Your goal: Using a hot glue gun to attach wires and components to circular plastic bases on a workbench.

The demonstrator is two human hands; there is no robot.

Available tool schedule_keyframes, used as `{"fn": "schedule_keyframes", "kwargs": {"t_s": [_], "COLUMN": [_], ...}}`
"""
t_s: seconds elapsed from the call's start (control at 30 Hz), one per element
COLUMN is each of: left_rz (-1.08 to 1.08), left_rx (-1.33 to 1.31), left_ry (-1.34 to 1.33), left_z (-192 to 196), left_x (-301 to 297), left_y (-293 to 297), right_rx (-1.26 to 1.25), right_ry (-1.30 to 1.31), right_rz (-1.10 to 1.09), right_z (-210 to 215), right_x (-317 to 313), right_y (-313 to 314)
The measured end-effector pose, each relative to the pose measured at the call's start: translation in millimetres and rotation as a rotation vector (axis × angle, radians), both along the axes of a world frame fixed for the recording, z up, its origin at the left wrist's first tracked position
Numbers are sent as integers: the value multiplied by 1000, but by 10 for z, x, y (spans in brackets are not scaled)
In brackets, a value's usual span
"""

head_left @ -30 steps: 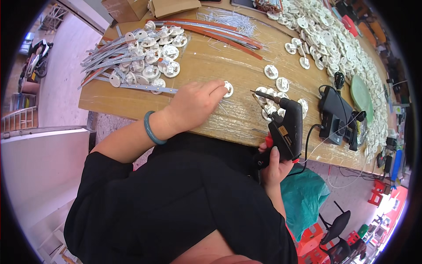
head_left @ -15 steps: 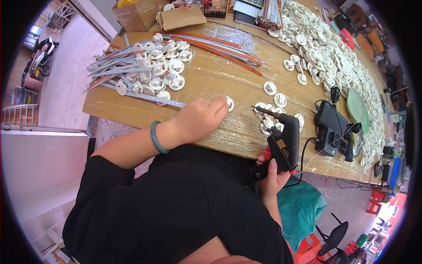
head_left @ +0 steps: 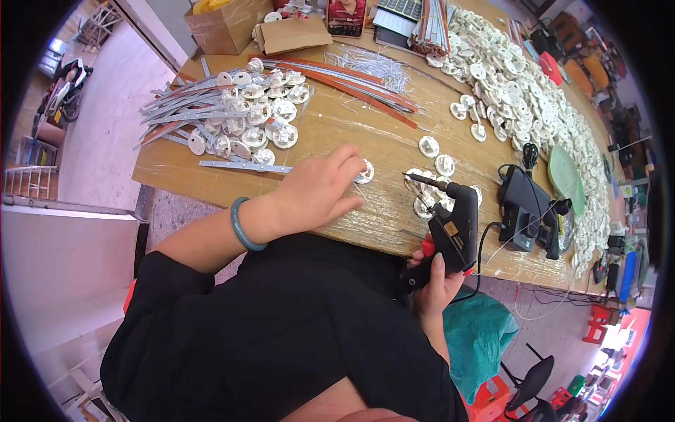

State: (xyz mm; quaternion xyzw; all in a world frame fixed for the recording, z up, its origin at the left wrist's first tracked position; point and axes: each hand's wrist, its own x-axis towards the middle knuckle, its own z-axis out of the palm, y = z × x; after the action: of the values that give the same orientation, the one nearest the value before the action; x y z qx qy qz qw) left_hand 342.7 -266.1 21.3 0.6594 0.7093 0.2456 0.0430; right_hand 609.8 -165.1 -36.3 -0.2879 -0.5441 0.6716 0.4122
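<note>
My left hand (head_left: 316, 188) reaches over the table with its thumb and fingers apart. Its fingertips are at the edge of a round white disc (head_left: 364, 171) with small fittings; whether they press on it I cannot tell. A thin grey strip (head_left: 242, 167) runs out from beneath this hand toward the left. In my right hand (head_left: 437, 281) is a black soldering gun (head_left: 453, 232) with a red trigger, gripped by its handle near the table's front edge. Its tip points left, above a small cluster of white discs (head_left: 422, 205).
Left of centre lies a pile of strips with white discs (head_left: 256, 112). Orange strips (head_left: 351, 84) and thin white sticks (head_left: 373, 65) are behind. A large heap of discs (head_left: 524, 91) fills the right side, near a black corded device (head_left: 520, 204) and green plate (head_left: 564, 179).
My left thumb and fingers have spread from a pinch. The grey strip's left end has swung nearer to me, away from the pile. My right hand and soldering gun stay nearly still.
</note>
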Motion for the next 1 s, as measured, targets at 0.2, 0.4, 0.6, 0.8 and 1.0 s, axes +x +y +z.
{"fn": "schedule_keyframes", "kwargs": {"t_s": [0.2,0.4,0.6,0.8,1.0], "left_rz": [-152,-183,-209,-170,-122], "left_rx": [115,68,-108,-111,-231], "left_ry": [-442,-589,-950,-1010,-1199], "left_z": [258,440,433,346,309], "left_x": [-106,-4,209,276,261], "left_y": [-54,-12,-35,-87,-91], "right_rx": [-93,-31,6,21,4], "right_ry": [-48,64,195,131,113], "right_rz": [44,153,141,116,129], "right_z": [329,565,605,587,543], "right_x": [-123,-527,-791,-776,-746], "right_y": [3,27,-24,-66,-74]}}
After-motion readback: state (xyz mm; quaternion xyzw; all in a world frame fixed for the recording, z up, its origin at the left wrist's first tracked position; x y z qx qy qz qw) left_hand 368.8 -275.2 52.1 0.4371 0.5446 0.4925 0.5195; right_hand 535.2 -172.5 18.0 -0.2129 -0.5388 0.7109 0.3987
